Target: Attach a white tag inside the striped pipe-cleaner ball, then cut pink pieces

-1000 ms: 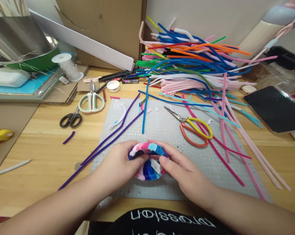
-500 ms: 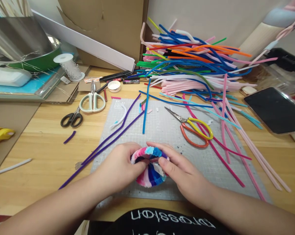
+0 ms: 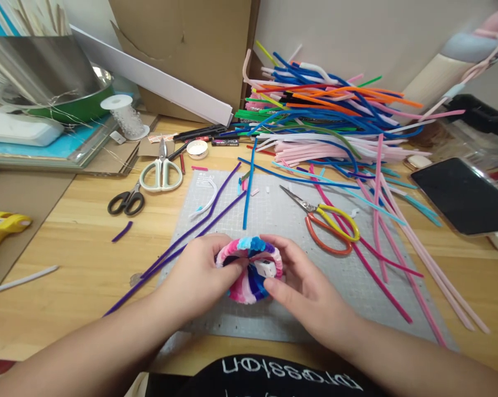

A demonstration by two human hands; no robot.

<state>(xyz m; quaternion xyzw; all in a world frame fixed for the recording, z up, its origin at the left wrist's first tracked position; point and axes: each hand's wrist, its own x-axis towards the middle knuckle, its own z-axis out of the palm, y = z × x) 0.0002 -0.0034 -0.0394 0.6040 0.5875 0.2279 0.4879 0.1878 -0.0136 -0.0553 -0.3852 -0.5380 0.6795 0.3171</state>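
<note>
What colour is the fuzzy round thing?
The fuzzy round thing has pink, whitish, blue and purple stripes: head view.

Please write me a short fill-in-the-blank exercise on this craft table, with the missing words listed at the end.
1. The left hand grips a round fuzzy piece, inside which a block coloured ____ shows.
2. On the grey cutting mat, the scissors with one yellow handle have their other handle in ____.
3. Beside the white-handled scissors lies a pair whose handles are ____.

Missing words: white; orange; black.
</note>
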